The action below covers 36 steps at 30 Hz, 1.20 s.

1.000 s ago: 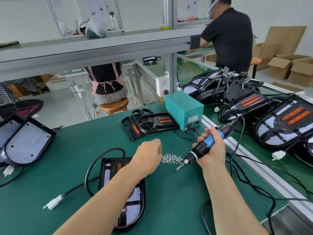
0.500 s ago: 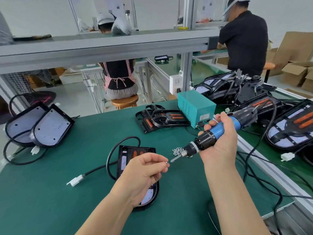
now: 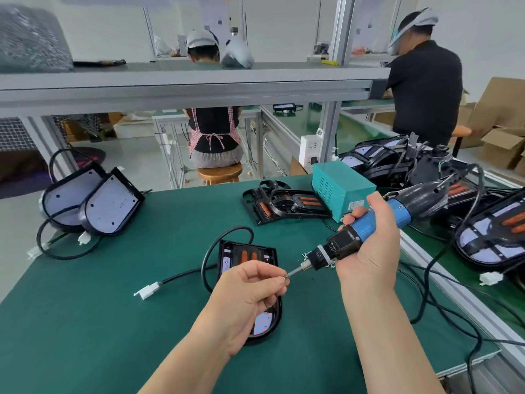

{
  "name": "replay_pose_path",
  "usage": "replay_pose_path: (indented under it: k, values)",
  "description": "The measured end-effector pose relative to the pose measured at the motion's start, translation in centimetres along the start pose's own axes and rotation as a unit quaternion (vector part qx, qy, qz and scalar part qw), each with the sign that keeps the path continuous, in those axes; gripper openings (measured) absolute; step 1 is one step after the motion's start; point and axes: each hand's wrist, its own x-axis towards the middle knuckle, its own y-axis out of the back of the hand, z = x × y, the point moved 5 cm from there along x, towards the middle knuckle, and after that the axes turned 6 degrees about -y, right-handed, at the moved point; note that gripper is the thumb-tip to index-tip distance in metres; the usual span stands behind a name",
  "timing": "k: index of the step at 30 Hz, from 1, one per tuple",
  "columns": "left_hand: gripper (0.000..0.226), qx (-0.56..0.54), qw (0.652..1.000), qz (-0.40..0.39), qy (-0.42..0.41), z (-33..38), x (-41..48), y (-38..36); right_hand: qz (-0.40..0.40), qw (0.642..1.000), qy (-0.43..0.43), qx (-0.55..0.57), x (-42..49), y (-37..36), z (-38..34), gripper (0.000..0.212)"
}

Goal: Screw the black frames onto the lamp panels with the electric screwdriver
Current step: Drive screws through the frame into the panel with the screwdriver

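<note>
While in left hand (image 3: pixel 250 291), screw (image 3: pixel 285 277) at screwdriver (image 3: pixel 366 234)

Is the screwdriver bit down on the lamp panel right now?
No, the right hand holds the screwdriver raised, its bit at a screw pinched by the left hand.

Two hands show, left hand (image 3: pixel 250 291) and right hand (image 3: pixel 369 257), with one screwdriver (image 3: pixel 343 245), one screw (image 3: pixel 285 277) at its bit and a screw heap (image 3: pixel 308 255) too fine to count. The mat (image 3: pixel 85 322) bears one face-up panel (image 3: pixel 245 255), two face-down panels (image 3: pixel 112 206) and one teal box (image 3: pixel 338 189); the pile (image 3: pixel 412 166) at right is too tangled to count. Four white plugs (image 3: pixel 149 290) are visible, two other people (image 3: pixel 214 132) and one stool (image 3: pixel 220 173).
</note>
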Motion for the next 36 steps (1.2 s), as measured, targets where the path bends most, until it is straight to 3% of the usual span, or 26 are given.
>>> replay_pose_path:
  k: [5,9,17,19,22,24,26,28,32,36]
  values:
    - [0.028,0.105,0.981,0.087,-0.136,0.1,-1.3,0.2,0.043,0.998,0.029,-0.032,-0.9,-0.3,0.6,0.015]
    - [0.032,0.148,0.961,0.111,-0.205,0.1,-2.0,0.7,0.083,0.996,0.008,-0.04,-0.8,0.3,1.4,0.02]
    - [0.056,0.208,0.944,0.115,-0.227,-0.2,-2.0,2.0,0.084,0.995,-0.013,-0.046,-0.2,0.5,2.7,0.027]
    - [0.053,0.256,0.921,0.164,-0.243,0.0,-2.4,3.3,0.074,0.996,-0.005,-0.044,-0.1,0.1,2.7,0.027]
    - [0.039,0.343,0.854,0.279,-0.276,0.4,-3.2,6.2,0.051,0.997,0.024,-0.061,0.1,-0.2,2.8,0.021]
    - [0.037,0.346,0.868,0.288,-0.209,-0.5,-2.9,7.9,0.029,0.995,0.048,-0.083,0.0,-0.2,3.1,0.017]
    - [0.042,0.369,0.892,0.244,-0.095,-1.9,-2.0,8.7,0.008,0.992,0.069,-0.107,-0.1,-0.3,3.6,0.016]
    - [0.05,0.398,0.894,0.205,-0.027,-2.5,-1.4,8.7,-0.01,0.987,0.083,-0.137,-0.4,-0.4,4.1,0.017]
    - [0.061,0.375,0.914,0.154,0.03,-3.0,-0.1,8.3,-0.028,0.98,0.092,-0.176,-0.7,-0.4,5.2,0.019]
    - [0.071,0.287,0.949,0.129,0.031,-3.4,0.1,8.0,-0.037,0.978,0.089,-0.187,-0.8,-0.3,5.7,0.019]
